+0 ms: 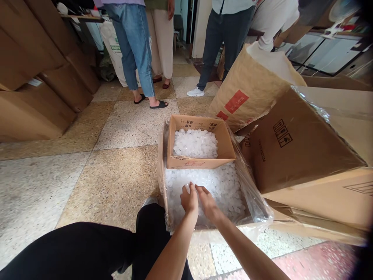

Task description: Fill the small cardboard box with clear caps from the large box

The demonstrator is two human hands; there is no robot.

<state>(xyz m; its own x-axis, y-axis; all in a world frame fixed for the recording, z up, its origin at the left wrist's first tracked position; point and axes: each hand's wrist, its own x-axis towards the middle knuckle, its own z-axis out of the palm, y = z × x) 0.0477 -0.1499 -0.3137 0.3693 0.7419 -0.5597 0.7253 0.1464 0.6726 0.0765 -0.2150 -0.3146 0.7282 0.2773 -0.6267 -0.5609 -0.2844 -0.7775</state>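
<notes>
The floor is speckled stone laid in large squares, pale grey and tan by turns, with a reddish patch at the lower right. Stacked brown cardboard boxes line the left side. At the back, several people stand near an open doorway. Glass panes in dark frames fill the upper right. Soft daylight falls evenly across the room.

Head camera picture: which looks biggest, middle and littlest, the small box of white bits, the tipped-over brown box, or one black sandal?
1. Tipped-over brown box, nearest the camera, which may exaggerate it.
2. Small box of white bits.
3. Black sandal, farthest away.
</notes>
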